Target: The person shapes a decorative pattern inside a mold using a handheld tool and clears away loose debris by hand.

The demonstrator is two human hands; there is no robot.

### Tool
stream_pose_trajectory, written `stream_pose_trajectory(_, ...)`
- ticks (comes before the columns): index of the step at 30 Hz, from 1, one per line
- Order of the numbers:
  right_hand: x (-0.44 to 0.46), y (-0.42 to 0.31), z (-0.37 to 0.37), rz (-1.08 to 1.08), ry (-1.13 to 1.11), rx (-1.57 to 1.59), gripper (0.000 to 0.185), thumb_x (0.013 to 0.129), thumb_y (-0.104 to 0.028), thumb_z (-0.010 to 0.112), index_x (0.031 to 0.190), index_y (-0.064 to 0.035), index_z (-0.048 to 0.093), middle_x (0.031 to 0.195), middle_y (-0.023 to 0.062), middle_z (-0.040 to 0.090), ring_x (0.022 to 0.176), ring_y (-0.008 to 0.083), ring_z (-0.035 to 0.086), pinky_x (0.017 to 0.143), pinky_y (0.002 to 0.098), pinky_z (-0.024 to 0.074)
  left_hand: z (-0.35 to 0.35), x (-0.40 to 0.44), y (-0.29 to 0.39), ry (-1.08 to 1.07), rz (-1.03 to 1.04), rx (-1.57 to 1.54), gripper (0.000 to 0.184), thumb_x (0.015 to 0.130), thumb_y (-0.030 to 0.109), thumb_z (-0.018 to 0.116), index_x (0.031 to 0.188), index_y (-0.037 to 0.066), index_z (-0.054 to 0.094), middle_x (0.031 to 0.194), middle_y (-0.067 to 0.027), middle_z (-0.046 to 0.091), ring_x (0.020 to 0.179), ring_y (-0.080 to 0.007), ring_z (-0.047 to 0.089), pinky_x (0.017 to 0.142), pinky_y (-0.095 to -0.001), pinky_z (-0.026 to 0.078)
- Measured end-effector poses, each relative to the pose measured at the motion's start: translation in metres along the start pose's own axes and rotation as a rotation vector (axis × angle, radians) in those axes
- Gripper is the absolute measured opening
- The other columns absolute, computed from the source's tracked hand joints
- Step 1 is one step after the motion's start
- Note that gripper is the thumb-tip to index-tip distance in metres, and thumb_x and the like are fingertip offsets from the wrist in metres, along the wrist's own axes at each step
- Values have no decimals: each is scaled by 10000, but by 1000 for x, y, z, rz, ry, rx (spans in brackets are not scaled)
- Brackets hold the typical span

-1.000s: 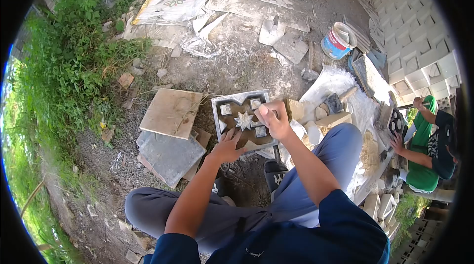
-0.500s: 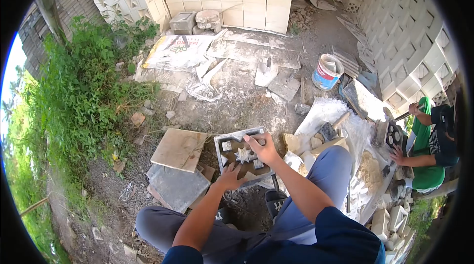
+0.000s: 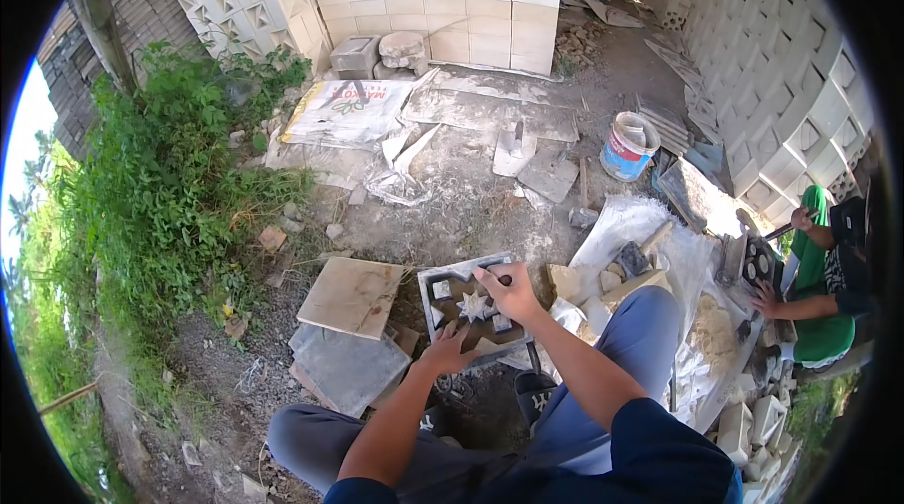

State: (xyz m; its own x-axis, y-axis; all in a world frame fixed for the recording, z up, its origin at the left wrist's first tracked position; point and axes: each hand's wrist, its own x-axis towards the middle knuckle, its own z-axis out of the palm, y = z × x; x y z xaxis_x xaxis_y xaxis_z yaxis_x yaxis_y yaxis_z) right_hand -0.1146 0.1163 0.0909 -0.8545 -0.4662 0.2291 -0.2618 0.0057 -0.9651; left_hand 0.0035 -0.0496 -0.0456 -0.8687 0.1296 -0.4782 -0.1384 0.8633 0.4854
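Note:
A square grey mould with a star-shaped piece at its centre and smaller blocks around it lies on the ground before me. My left hand rests at its near left part with fingers spread. Over the right part of the mould, my right hand is closed around a dark, round-ended tool handle; the rest of the tool is hidden. Brown material fills the spaces between the blocks.
Left of the mould are a beige tile and a grey slab. A paint bucket stands beyond. Stones and plastic sheeting lie to the right, where a co-worker sits. A trowel lies ahead.
The view has tilted up, showing more of the block walls. My right hand has shifted slightly over the mould, still closed on the handle. My left hand stays at the near left part.

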Motion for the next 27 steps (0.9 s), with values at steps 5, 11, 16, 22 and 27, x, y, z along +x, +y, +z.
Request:
stream_pose_trajectory(5,-10,-14,-11,10,-42,53,537,986,-236,672,573,-15,409,527,-45,324,548,37,288,468,308,222,0,-7,2,21,-19,-49,924,922,652,571,1604,124,239,1638,-262,174,1512,-470,148,1228,-507,179)
stream_pose_trajectory(11,-8,-34,-10,-77,-41,15,572,985,-264,681,569,5,395,520,-32,331,541,64,285,470,332,233,-11,-3,6,-30,-63,13,865,945,589,573,1599,126,246,1642,-260,155,1508,-478,148,1219,-505,218)
stream_pose_trajectory(16,-9,3,-6,96,21,-3,559,979,-267,690,573,7,421,524,-32,344,544,55,290,472,330,230,5,-3,3,23,-9,-3,880,924,599,585,1600,148,249,1654,-233,155,1500,-495,161,1218,-530,228)
stream_pose_trajectory(22,-8,-12,-8,-4,39,89,579,1002,-269,646,530,-30,411,498,-72,318,498,34,258,456,305,177,2,-6,5,27,-43,-22,875,926,605,580,1593,133,267,1646,-243,172,1500,-490,167,1224,-515,213)
stream_pose_trajectory(27,6,2,-10,14,-4,77,582,1015,-307,628,565,-23,392,512,-59,334,520,46,284,473,305,204,-12,3,3,-9,-45,56,880,923,607,584,1586,117,277,1643,-237,184,1500,-483,172,1221,-519,222)
